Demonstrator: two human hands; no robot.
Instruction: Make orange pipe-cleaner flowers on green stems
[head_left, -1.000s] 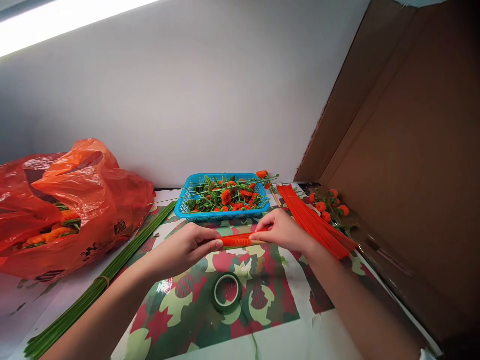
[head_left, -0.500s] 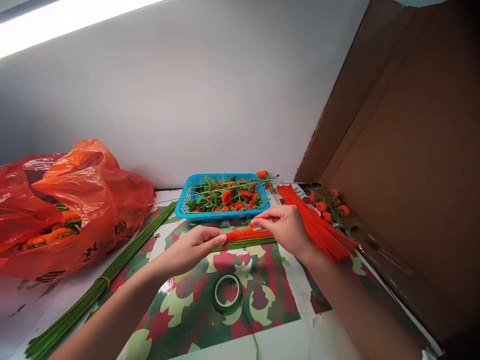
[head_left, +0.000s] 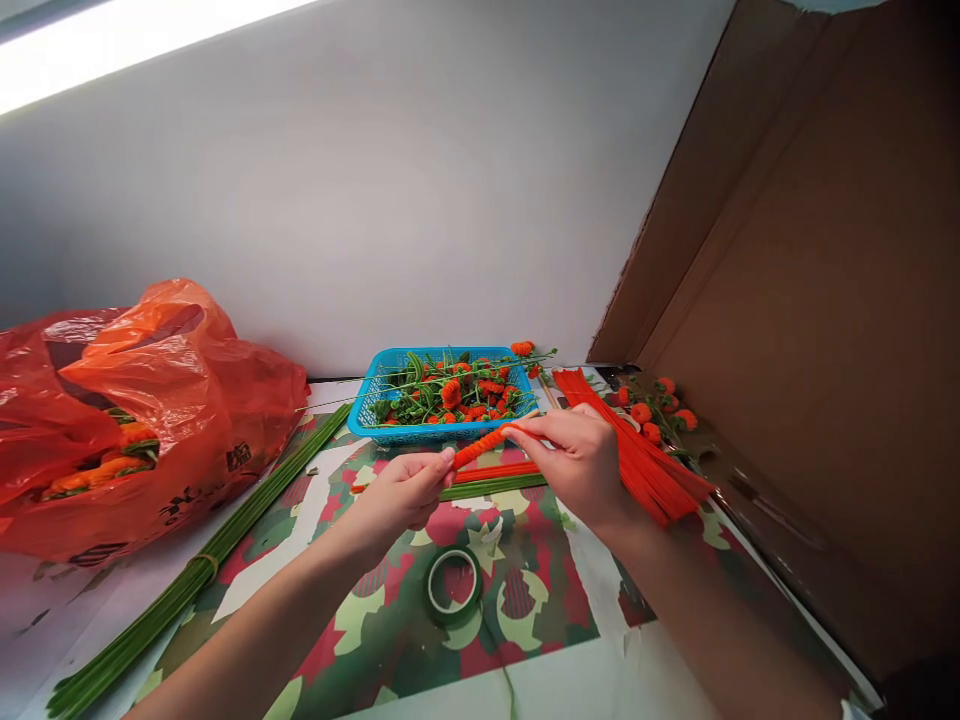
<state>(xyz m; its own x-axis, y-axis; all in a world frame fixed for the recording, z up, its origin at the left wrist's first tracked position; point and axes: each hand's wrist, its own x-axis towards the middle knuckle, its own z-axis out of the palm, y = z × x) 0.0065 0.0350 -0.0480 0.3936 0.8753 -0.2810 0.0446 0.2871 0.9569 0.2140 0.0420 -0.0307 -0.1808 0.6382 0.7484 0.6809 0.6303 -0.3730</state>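
An orange pipe cleaner [head_left: 480,447], coiled round a thin stick, is stretched at a slant between my two hands. My left hand [head_left: 414,488] pinches the lower left end of the coil between thumb and fingers. At the upper right end, my right hand [head_left: 574,455] is closed on the pipe cleaner's straight part, and a pale stick tip shows just above those fingers. Beneath the hands lie straight orange pipe cleaners [head_left: 495,471] and green pipe cleaners [head_left: 499,486]. A roll of green tape [head_left: 454,585] sits on the patterned sheet in front.
A blue basket [head_left: 427,433] of orange flowers stands behind my hands. An orange plastic bag [head_left: 187,400] and a green pipe cleaner bundle [head_left: 202,565] lie left. Orange pipe cleaners [head_left: 652,470], loose flowers [head_left: 652,412] and a cardboard panel [head_left: 810,250] are on the right.
The coil has tilted, its right end now higher. My right hand has turned slightly and shifted right, while my left hand has come up a little. Both keep their hold.
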